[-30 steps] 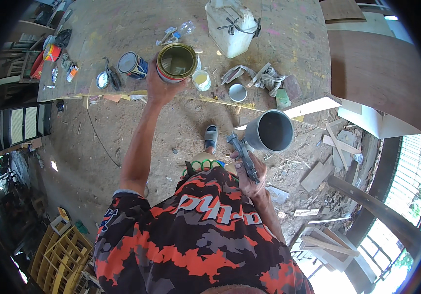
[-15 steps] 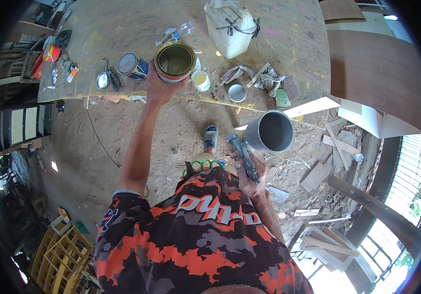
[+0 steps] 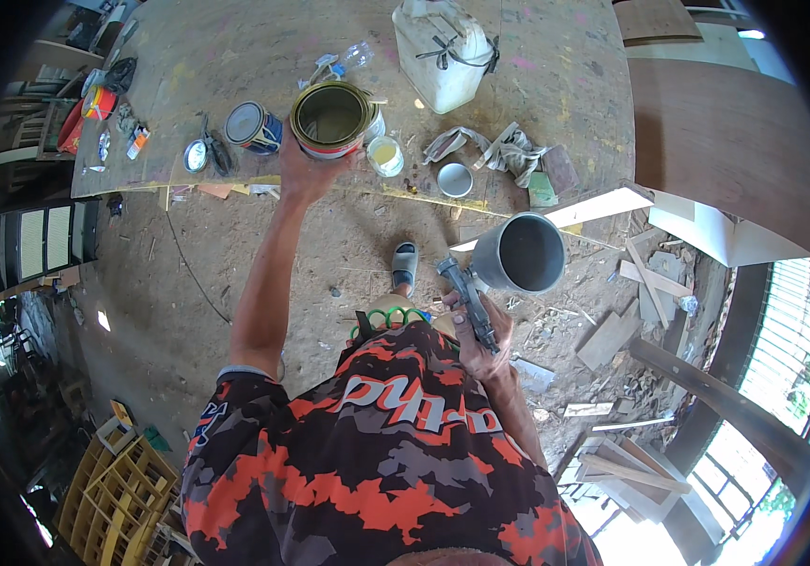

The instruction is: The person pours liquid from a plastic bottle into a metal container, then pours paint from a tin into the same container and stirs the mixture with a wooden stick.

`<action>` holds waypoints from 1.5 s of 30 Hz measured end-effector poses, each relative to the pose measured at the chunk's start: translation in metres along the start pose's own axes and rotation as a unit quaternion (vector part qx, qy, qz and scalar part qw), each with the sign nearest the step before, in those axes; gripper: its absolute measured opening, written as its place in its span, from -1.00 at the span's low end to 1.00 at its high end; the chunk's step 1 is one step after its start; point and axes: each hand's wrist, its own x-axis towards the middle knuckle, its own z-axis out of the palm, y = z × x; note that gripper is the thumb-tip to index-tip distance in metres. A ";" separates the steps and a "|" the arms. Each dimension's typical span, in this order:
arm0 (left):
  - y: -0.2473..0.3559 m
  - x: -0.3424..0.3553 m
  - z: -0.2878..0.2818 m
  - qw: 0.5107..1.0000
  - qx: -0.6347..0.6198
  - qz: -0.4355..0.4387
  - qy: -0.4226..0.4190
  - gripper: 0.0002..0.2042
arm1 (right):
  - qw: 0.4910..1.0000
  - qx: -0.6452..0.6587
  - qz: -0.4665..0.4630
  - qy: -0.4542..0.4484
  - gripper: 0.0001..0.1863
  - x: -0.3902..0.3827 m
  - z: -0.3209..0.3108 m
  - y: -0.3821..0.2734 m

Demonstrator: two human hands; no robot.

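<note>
My left hand (image 3: 311, 175) is wrapped round an open, gold-rimmed paint can (image 3: 331, 149) at the table's near edge; its fingers are partly hidden behind the can. My right hand (image 3: 483, 341) grips a grey metal spray gun (image 3: 469, 304), held in front of my body below the table edge. The gun's large grey cup (image 3: 520, 253) is open at the top and looks dark inside. Beside the paint can stand a closed blue can (image 3: 254, 127) on the left and a small cup of pale yellow liquid (image 3: 385, 157) on the right.
The worn table (image 3: 556, 85) also bears a white jerrycan (image 3: 443, 61), an empty-looking small cup (image 3: 455, 179), a crumpled rag (image 3: 515, 154) and sanding blocks (image 3: 543, 189). Wood scraps (image 3: 610, 337) litter the floor at right. A yellow wooden frame (image 3: 117, 491) lies at lower left.
The paint can in my left hand has shifted slightly to the left. My right hand and the spray gun look unmoved.
</note>
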 end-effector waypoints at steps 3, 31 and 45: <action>0.008 -0.001 -0.001 1.000 0.024 -0.005 0.001 0.03 | 1.000 0.000 -0.001 0.000 -0.77 0.001 0.001 0.000; 0.007 -0.006 -0.010 0.990 -0.102 -0.044 0.083 -0.17 | 1.000 -0.018 0.010 -0.010 -0.75 0.002 -0.001 0.000; -0.175 -0.038 -0.004 0.952 0.129 -0.123 0.248 0.14 | 0.998 -0.011 0.058 -0.025 -0.76 0.003 0.005 -0.006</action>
